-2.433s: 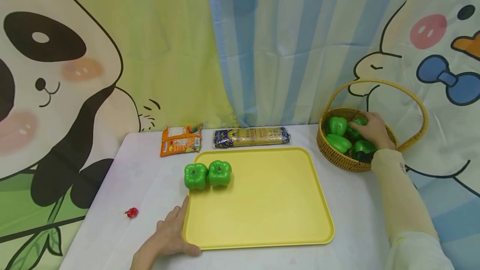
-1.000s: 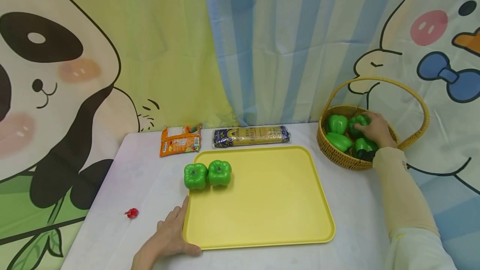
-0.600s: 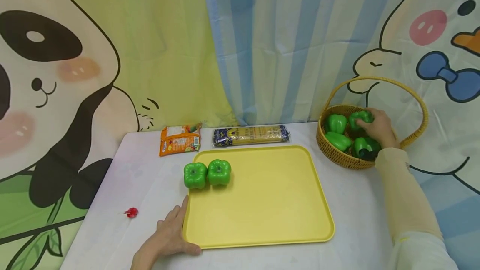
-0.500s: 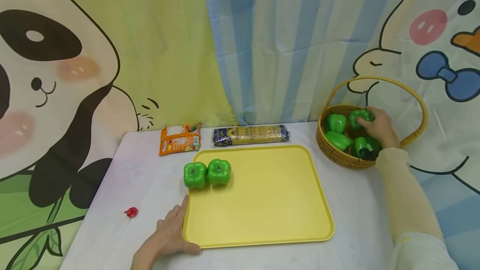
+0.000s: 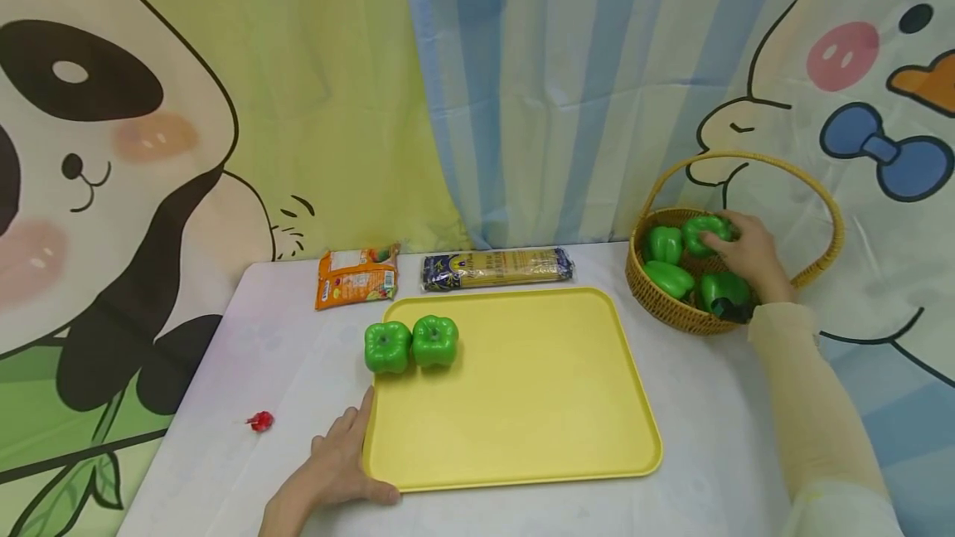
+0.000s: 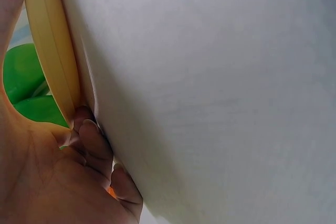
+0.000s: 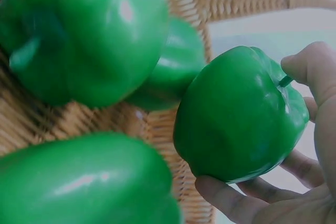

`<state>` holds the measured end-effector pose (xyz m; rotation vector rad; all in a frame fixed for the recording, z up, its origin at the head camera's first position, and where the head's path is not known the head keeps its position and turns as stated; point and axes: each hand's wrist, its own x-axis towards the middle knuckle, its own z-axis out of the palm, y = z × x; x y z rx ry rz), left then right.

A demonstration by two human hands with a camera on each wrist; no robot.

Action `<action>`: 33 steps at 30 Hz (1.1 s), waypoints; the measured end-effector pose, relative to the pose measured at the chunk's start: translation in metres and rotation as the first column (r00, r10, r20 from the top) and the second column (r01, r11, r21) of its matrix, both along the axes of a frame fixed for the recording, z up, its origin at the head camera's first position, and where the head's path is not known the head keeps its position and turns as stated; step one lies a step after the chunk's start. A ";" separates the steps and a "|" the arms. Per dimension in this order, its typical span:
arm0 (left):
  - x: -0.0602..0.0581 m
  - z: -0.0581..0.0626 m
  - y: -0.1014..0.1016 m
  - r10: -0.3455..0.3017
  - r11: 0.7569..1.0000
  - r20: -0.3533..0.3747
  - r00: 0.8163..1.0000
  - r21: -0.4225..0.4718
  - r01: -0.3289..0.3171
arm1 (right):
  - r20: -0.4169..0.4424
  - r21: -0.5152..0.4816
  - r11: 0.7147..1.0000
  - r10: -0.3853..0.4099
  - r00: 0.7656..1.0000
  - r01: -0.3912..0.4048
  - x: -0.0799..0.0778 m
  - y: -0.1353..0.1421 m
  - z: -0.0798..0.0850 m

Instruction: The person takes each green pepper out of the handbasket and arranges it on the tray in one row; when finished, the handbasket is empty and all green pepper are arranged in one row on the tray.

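Observation:
In the head view my right hand [image 5: 748,253] grips a green bell pepper [image 5: 705,234] at the wicker basket [image 5: 643,292]. The right wrist view shows this bell pepper [image 7: 236,116] between thumb and fingers, the thumb near its stem. Several other green peppers [image 5: 669,280] lie in the basket, one partly covered by a dark item. My left hand [image 5: 333,461] holds the near left corner of the yellow tray [image 5: 515,404], thumb at the front edge. Its fingers [image 6: 94,142] bend against the rim in the left wrist view. Two green bell peppers [image 5: 436,341] stand at the tray's far left corner.
Behind the tray lie an orange packet [image 5: 357,277] and a long noodle packet [image 5: 497,268]. A small red item [image 5: 260,421] is on the white table [image 5: 194,471] at left. The basket's tall handle [image 5: 791,166] arches over its opening. Printed curtains hang behind.
My right hand has taken hold of a bell pepper and raised it slightly from among the others. The basket has shifted a little left in view. My left hand stays at the tray.

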<state>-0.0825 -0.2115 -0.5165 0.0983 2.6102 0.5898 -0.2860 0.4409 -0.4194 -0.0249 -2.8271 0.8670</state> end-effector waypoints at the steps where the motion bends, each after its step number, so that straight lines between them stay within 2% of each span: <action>1: 0.000 0.000 0.000 -0.003 1.000 -0.002 1.000 0.001 0.003 | -0.003 -0.005 1.000 0.002 1.000 -0.002 0.002 -0.002 0.002; 15: -0.002 -0.005 -0.002 0.004 1.000 -0.001 1.000 0.001 -0.004 | -0.073 -0.082 0.994 0.072 0.995 -0.078 0.029 -0.043 0.017; 22: -0.002 -0.004 -0.002 -0.004 1.000 -0.015 1.000 0.001 0.004 | -0.068 -0.098 0.990 0.095 0.993 -0.101 0.045 -0.069 0.015; 28: -0.001 -0.004 -0.001 -0.025 1.000 -0.032 0.999 0.008 0.025 | -0.040 -0.174 0.978 0.113 0.993 -0.118 0.062 -0.096 0.014; 33: -0.002 -0.006 -0.003 -0.013 1.000 -0.022 1.000 -0.001 0.013 | -0.075 -0.224 0.955 0.181 0.981 -0.193 0.073 -0.122 0.005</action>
